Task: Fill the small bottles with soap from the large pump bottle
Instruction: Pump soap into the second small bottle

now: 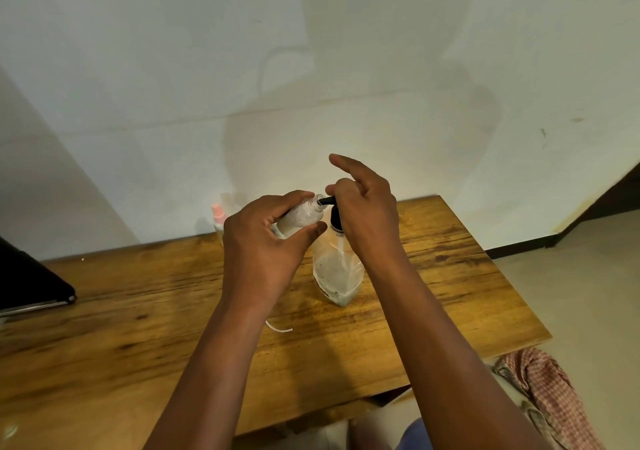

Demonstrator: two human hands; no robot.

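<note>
The large pump bottle is stood near the back middle of the wooden surface, with bare wood all round it and the right edge well apart. A pink-capped bottle behind the left hand is half hidden. A small bottle is held tilted in the curled left fingers, its open mouth at the black nozzle. The pump head is pressed by the right hand, one finger left straight.

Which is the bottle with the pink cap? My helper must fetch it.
Start at the wooden table, far edge by the wall. The pink-capped bottle stands there, behind the left hand. It alone has a pink cap; the pump bottle wears black.
</note>
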